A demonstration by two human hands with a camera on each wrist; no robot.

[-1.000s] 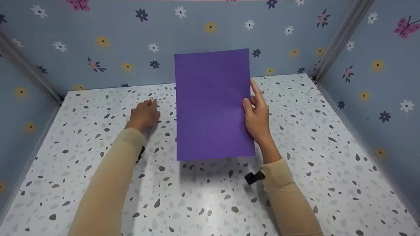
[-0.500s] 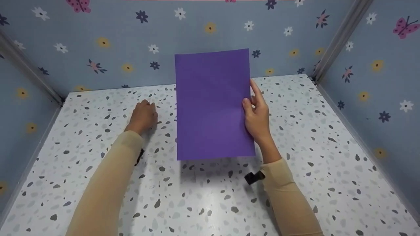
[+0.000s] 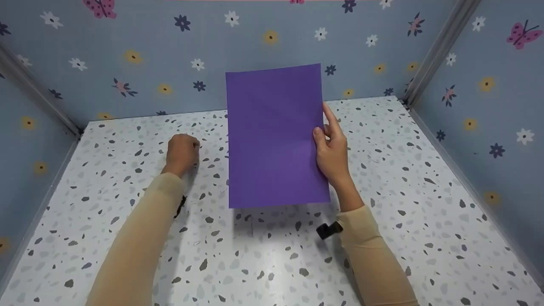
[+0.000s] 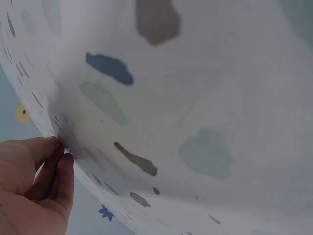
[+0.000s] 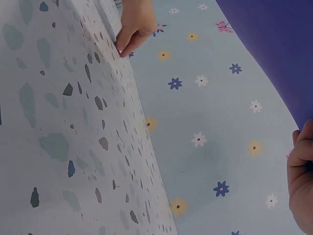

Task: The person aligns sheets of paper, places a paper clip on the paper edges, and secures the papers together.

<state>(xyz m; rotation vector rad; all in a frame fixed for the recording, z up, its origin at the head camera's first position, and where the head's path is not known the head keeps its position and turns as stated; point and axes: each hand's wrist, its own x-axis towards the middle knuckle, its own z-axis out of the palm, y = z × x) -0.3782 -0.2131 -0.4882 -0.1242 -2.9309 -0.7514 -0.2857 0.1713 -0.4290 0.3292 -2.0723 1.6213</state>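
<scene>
A purple sheet of paper (image 3: 276, 140) is held up above the table, its face towards the head camera. My right hand (image 3: 333, 157) grips its right edge, thumb in front and fingers behind. In the right wrist view only part of that hand (image 5: 302, 171) shows beside the purple sheet (image 5: 279, 44). My left hand (image 3: 182, 154) is low over the table, left of the paper, knuckles up. The left wrist view shows its thumb and fingertips (image 4: 57, 143) pinched together at the table surface, with a tiny pale thing between them, too small to identify.
The white speckled table (image 3: 263, 259) spreads under both hands. Blue flowered panels (image 3: 272, 42) stand at the back and both sides, with metal posts (image 3: 442, 51) in the corners. A black strap piece (image 3: 329, 230) sticks out by the right cuff.
My left hand has drawn back slightly towards me and left, turning so that its fingertips are now hidden in the head view. The right hand and purple sheet stay nearly still.
</scene>
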